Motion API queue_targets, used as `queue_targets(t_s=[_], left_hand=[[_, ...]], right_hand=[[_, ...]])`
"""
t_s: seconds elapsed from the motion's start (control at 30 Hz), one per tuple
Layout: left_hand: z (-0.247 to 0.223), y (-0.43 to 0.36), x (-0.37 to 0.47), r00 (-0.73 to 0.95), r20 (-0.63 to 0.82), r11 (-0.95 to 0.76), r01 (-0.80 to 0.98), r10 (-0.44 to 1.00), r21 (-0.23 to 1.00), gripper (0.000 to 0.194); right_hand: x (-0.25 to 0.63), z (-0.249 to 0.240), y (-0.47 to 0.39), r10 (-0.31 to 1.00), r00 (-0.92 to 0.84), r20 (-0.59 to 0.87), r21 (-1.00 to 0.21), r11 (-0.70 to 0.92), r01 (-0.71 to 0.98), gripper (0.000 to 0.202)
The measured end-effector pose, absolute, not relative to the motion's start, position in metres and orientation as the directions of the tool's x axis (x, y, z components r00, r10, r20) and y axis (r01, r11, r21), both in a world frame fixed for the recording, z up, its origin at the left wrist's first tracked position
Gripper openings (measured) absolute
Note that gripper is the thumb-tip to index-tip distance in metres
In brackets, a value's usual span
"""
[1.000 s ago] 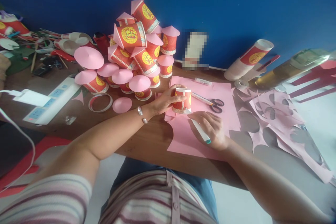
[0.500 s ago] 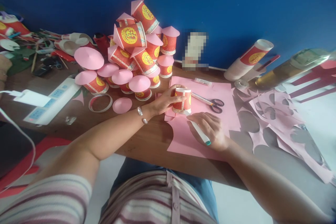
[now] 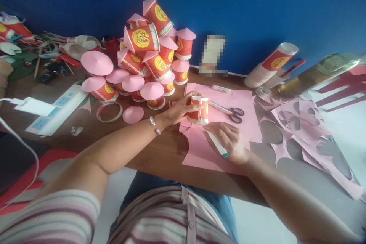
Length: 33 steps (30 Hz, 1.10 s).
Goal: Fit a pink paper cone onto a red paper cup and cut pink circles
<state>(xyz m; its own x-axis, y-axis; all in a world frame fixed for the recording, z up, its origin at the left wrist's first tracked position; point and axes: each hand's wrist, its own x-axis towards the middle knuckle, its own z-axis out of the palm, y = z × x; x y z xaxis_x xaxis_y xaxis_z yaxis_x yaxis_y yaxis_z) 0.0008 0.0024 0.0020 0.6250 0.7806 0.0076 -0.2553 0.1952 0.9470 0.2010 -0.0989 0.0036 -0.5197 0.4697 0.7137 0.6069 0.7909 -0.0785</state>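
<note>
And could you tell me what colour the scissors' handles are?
The scissors' handles are dark, nearly black, best seen in the head view.

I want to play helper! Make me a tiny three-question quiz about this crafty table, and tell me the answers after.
1. Which hand holds the red paper cup?
2. True or false: the black-handled scissors lie on the pink paper.
3. Pick one. The right hand holds:
A) a roll of tape
B) the white tool with a green end
C) a pink cone

Key: 1. The left hand. 2. True. 3. B.
</note>
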Motion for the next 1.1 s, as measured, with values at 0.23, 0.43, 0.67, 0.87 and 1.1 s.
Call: queue_targets(t_s=[0.23,0.43,0.67,0.87,1.1], left_hand=[[0.005,0.0,-0.001,0.616,0.001,0.183,-0.235,0.788,0.955,0.044],[-0.001,0.002,0.0,0.639,-0.005,0.219,-0.256,0.769,0.941,0.044],[0.006,0.002,0.001,0.627,0.031,0.171,-0.26,0.779,0.95,0.043],[0.007,-0.001,0.0,0.608,0.012,0.195,-0.273,0.794,0.942,0.045],[-0.006,0.006,-0.001,0.639,-0.001,0.261,-0.313,0.769,0.913,0.043]], right_hand=[[0.203,0.004,-0.099,0.506,-0.542,0.671,-0.104,0.788,0.607,0.029],[0.201,0.002,-0.1,0.49,-0.529,0.693,-0.098,0.79,0.605,0.027],[0.199,0.005,-0.101,0.446,-0.528,0.723,-0.092,0.819,0.566,0.028],[0.203,0.003,-0.103,0.474,-0.562,0.678,-0.119,0.825,0.552,0.031],[0.205,0.005,-0.103,0.469,-0.579,0.667,-0.118,0.834,0.54,0.029]])
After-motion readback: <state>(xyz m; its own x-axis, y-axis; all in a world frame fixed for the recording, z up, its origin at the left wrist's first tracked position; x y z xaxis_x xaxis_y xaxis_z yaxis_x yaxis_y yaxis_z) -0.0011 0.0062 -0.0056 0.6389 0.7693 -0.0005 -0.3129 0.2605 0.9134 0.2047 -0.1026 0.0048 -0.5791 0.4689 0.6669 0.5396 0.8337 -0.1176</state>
